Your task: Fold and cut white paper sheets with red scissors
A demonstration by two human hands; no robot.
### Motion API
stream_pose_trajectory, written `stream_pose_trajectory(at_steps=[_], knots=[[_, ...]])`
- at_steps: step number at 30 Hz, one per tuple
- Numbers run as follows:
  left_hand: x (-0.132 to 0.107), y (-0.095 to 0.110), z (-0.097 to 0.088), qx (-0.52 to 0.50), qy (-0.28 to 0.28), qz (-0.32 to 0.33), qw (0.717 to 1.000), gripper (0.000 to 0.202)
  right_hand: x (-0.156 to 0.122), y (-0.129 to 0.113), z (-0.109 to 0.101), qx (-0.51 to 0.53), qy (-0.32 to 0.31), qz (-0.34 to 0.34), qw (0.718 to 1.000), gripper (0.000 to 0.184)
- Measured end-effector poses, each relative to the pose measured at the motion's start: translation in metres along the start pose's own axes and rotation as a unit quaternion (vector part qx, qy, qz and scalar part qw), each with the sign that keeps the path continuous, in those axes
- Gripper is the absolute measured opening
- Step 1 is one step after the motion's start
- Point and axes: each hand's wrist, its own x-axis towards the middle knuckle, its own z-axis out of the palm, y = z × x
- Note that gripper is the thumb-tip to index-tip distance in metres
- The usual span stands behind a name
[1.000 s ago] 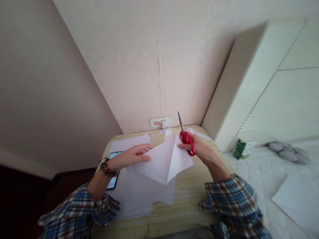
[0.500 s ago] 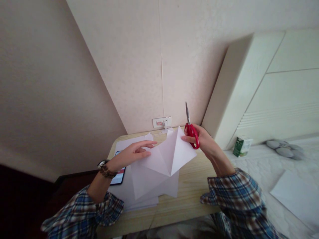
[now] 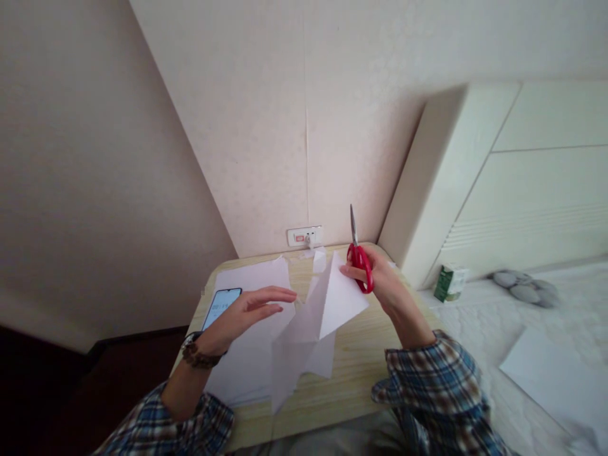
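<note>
My right hand [image 3: 380, 275] grips red-handled scissors [image 3: 363, 273], their blades together and pointing up toward the wall. Its thumb and finger also pinch the upper edge of a creased white sheet of paper [image 3: 341, 304], which hangs down to the left in folds. Left of that sheet hovers my left hand [image 3: 254, 310], fingers stretched out and holding nothing. Beneath this hand lie white paper sheets [image 3: 251, 367] on the wooden tabletop [image 3: 365, 354]. A smartphone [image 3: 221, 305] with a lit screen rests on those sheets, partly covered by my left hand and wrist.
Behind the tabletop, a wall socket [image 3: 304, 236] has a white plug in it. Paper scraps [image 3: 319, 259] lie near the back edge. On the right, a bed [image 3: 479, 329] carries a green and white box [image 3: 450, 283], a grey cushioned object [image 3: 525, 288] and another paper sheet [image 3: 555, 373].
My left hand has come off the creased sheet, whose left part has swung down and toward the right hand. More of the phone now shows. The right hand keeps its hold.
</note>
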Motion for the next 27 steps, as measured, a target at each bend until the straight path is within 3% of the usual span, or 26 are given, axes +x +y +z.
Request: stream_pose_trajectory(at_steps=[5, 10, 19, 27], knots=[[-0.012, -0.004, 0.001, -0.027, 0.029, -0.006, 0.999, 0.03, -0.004, 0.001, 0.002, 0.015, 0.004, -0.002, 1.0, 0.036], [-0.008, -0.013, 0.01, -0.007, 0.044, -0.027, 0.999, 0.034, -0.013, 0.0, 0.004, 0.036, -0.011, -0.001, 0.999, 0.035], [0.014, -0.03, 0.043, -0.085, -0.038, 0.002, 0.996, 0.035, -0.018, 0.015, 0.012, 0.115, -0.076, 0.043, 0.99, 0.034], [0.039, -0.054, 0.043, -0.169, -0.024, -0.015, 0.985, 0.036, 0.005, 0.044, 0.014, 0.205, -0.111, 0.045, 0.972, 0.041]])
